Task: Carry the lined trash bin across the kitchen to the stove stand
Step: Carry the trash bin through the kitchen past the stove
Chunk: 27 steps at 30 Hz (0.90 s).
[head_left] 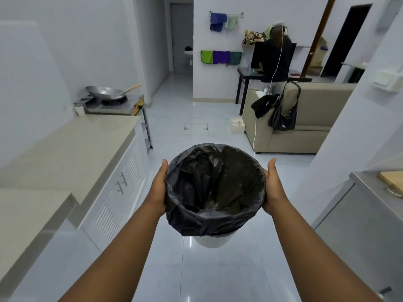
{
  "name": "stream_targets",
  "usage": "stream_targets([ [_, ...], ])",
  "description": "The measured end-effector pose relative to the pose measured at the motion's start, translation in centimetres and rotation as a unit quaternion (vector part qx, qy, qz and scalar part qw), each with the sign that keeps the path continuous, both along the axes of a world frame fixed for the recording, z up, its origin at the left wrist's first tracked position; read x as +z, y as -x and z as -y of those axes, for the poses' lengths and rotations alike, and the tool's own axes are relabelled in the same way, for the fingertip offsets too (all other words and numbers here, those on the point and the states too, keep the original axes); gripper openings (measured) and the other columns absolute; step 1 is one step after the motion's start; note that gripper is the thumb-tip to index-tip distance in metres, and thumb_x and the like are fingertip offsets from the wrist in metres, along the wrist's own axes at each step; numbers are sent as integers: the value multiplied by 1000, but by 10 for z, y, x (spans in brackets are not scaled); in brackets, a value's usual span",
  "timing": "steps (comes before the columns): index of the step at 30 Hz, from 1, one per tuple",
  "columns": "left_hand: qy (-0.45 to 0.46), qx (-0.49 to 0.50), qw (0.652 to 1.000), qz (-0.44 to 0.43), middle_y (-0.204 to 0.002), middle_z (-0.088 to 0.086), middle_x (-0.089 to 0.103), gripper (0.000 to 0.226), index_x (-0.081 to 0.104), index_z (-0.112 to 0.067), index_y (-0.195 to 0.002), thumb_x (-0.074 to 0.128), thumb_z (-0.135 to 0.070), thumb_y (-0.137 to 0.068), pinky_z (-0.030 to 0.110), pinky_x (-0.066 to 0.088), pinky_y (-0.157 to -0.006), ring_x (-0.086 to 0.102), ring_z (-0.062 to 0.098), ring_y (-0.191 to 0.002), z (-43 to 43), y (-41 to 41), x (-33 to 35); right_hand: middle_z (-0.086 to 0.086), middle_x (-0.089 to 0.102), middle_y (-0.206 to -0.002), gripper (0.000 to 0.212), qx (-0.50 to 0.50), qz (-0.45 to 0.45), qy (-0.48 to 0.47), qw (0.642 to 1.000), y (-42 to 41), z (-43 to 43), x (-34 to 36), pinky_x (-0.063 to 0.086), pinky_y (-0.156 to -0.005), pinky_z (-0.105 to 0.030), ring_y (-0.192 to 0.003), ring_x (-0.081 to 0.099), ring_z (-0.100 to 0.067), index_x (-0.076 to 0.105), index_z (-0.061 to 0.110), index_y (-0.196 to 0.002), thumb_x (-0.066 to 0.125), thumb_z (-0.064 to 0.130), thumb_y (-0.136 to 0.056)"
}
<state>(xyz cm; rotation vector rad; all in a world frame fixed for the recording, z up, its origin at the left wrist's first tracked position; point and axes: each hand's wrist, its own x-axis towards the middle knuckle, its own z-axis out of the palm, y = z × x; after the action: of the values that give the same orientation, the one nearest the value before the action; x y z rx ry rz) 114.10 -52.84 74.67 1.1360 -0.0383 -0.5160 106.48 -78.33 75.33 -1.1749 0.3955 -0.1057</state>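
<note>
Between both grips [157, 188] [275, 188] — lined bin [214, 188]

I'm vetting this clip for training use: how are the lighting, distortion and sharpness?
Head view: even, cool indoor light with soft shadows; glossy floor tiles show glare streaks below the trash bin; wide-angle lens bows the counter and walls at the edges; both hands, left hand and right hand, are sharp; frame margins look slightly soft.

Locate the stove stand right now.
Head view, left side, mid-distance: the stove stand sits at the far end of the counter, a wok on its burner.
</note>
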Motion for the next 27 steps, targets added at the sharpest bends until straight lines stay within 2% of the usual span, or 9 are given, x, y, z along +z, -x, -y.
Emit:
stream_targets([
  [4, -4, -5, 1000, -2, -118, 10, 74, 66, 66, -20, -124, 27, -65, -94, 41, 55, -85, 69, 29, -109, 22, -78, 3, -4, 68, -120, 73, -13, -1, -1, 1000, -72, 19, 2, 40, -109, -49, -117, 58, -28, 64, 28, -118, 13, 72, -90],
  [9, -10, 5, 1000, -12, -104, 5, 79, 59, 71, -25, -110, 28, -63, -95, 40, 55, -79, 74, 24, -96, 56, -169, -1, 0, 71, -111, 72, -12, -2, -8, 1000, -163, 54, -6, 43, -104, -47, -109, 62, -24, 67, 30, -110, 14, 73, -89],
  [11, -12, 14, 1000, -17, -106, 5, 78, 58, 73, -27, -107, 29, -63, -95, 41, 54, -82, 73, 24, -98, 71, -205, -4, 1, 71, -111, 71, -6, -4, -7, 1000, -203, 70, -11, 42, -104, -47, -107, 62, -23, 66, 31, -113, 14, 73, -90],
  [16, -19, 41, 999, -26, -111, 5, 77, 58, 75, -30, -106, 32, -66, -93, 43, 52, -90, 65, 30, -112, 117, -293, -12, -3, 64, -127, 78, 25, -11, -2, 1000, -303, 116, -19, 38, -109, -51, -119, 56, -29, 54, 26, -136, 14, 73, -89],
  [18, -17, 47, 998, -32, -112, 5, 76, 57, 73, -30, -109, 32, -65, -93, 43, 51, -91, 64, 30, -113, 136, -327, -11, -4, 64, -125, 78, 31, -11, -9, 999, -340, 137, -17, 40, -108, -51, -121, 55, -30, 54, 25, -136, 14, 73, -89],
  [23, -18, 63, 998, -20, -107, 2, 78, 55, 72, -31, -108, 31, -64, -94, 40, 52, -84, 67, 27, -109, 181, -409, -8, -7, 53, -144, 79, 41, -21, 7, 999, -430, 186, -11, 38, -109, -51, -132, 48, -32, 46, 27, -144, 14, 73, -89],
  [27, -12, 68, 997, -25, -116, 7, 75, 58, 71, -28, -114, 31, -65, -93, 45, 51, -93, 65, 30, -113, 208, -469, -16, -7, 53, -145, 78, 42, -31, 9, 999, -493, 215, -16, 38, -109, -52, -130, 50, -31, 47, 27, -143, 15, 73, -89],
])
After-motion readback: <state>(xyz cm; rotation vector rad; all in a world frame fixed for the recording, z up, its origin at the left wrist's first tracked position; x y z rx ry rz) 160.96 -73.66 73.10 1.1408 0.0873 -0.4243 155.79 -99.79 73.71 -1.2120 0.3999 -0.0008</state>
